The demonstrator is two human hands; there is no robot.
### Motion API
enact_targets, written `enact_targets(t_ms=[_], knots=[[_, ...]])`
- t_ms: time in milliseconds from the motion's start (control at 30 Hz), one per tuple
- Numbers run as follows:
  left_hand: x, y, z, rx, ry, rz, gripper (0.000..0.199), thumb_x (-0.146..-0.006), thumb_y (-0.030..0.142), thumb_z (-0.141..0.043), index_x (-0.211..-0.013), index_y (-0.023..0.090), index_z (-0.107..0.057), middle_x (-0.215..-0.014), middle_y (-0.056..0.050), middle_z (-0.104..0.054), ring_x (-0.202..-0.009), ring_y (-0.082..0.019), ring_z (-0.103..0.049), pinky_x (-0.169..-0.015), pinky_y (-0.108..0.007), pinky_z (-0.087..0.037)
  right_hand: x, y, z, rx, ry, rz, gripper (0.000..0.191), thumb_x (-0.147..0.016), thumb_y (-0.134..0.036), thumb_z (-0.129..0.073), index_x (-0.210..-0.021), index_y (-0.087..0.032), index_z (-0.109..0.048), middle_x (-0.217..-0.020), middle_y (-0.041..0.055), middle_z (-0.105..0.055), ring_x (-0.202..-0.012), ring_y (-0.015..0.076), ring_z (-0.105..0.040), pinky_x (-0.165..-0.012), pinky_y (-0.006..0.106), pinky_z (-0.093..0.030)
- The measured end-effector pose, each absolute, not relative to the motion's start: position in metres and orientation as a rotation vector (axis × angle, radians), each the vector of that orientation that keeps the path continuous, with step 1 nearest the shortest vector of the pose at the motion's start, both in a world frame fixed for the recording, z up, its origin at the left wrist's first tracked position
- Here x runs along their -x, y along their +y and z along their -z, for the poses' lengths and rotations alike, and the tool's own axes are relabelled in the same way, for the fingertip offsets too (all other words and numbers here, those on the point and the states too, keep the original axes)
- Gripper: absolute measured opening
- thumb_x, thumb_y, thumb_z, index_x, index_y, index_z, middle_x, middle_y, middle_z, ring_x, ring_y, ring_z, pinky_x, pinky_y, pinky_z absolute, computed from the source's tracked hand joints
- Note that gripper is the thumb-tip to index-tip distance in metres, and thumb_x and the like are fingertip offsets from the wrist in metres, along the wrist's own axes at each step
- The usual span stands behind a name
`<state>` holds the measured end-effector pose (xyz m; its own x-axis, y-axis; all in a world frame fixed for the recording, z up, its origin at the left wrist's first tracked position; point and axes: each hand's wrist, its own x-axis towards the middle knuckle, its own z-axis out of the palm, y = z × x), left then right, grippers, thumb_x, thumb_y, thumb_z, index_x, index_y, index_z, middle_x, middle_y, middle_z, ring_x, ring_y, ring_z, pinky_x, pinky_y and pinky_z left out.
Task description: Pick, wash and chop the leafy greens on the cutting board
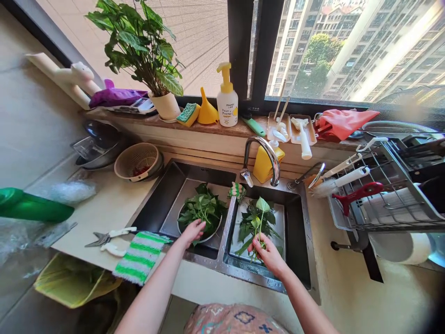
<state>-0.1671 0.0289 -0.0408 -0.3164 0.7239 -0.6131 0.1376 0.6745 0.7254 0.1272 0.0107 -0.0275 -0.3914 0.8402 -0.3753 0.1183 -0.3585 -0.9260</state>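
My right hand is closed round the stems of a leafy green sprig, held upright over the right sink basin. Below it, more leafy greens lie on the basin floor, which looks wet. My left hand hovers at the near rim of a round bowl in the left basin, its fingers loosely stretched and seemingly holding nothing. A heap of leafy greens fills that bowl. Whether the left fingertips touch the leaves is hard to tell.
The chrome faucet arches above the divider, where a green-striped scrubber sits. Left of the sink lie scissors, a striped cloth and a colander. A dish rack stands right; a yellow-lined bin is below left.
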Motion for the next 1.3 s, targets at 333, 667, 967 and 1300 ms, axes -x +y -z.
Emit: enact_targets(t_ms=[333,667,967,1300], knots=[[0.016,0.030,0.020,-1.183,1.557,-0.749,0.017,-0.064,0.028,-0.064,-0.075,0.016,-0.063,-0.052,0.004,-0.050,-0.051,-0.010,-0.046,-0.051,-0.021,-0.035,-0.119,0.006,0.023,1.655,-2.261,-1.057,0.025,-0.073,-0.009,-0.045,-0.095,-0.021,-0.054,-0.080,0.0033,-0.064,-0.068,0.0147,-0.055,-0.056,0.023,-0.028],[0.016,0.023,0.008,-0.683,1.403,-1.052,0.033,-0.066,0.031,-0.065,-0.092,0.014,-0.055,-0.058,0.004,-0.054,-0.050,-0.009,-0.054,-0.049,-0.020,-0.045,-0.138,0.004,0.030,1.306,-1.379,-1.735,0.027,-0.078,-0.046,-0.052,-0.078,-0.019,-0.049,-0.062,-0.0036,-0.050,-0.054,0.0098,-0.044,-0.051,0.021,-0.034],[0.001,0.011,0.007,-0.665,1.370,-1.140,0.028,-0.064,0.032,-0.069,-0.080,0.015,-0.054,-0.064,0.003,-0.057,-0.051,-0.009,-0.056,-0.050,-0.020,-0.048,-0.138,-0.001,0.029,1.261,-1.418,-1.690,0.029,-0.077,-0.047,-0.050,-0.070,-0.019,-0.046,-0.058,-0.0052,-0.040,-0.052,0.0088,-0.036,-0.049,0.020,-0.031],[-0.007,0.005,0.020,-0.092,1.227,-1.045,0.023,-0.057,0.012,-0.071,-0.070,0.014,-0.053,-0.056,0.003,-0.058,-0.044,-0.006,-0.053,-0.045,-0.015,-0.042,-0.135,-0.013,0.027,1.228,-1.858,-1.024,0.015,-0.076,-0.017,-0.041,-0.070,-0.018,-0.054,-0.066,0.0010,-0.054,-0.064,0.0134,-0.047,-0.060,0.023,-0.036]])
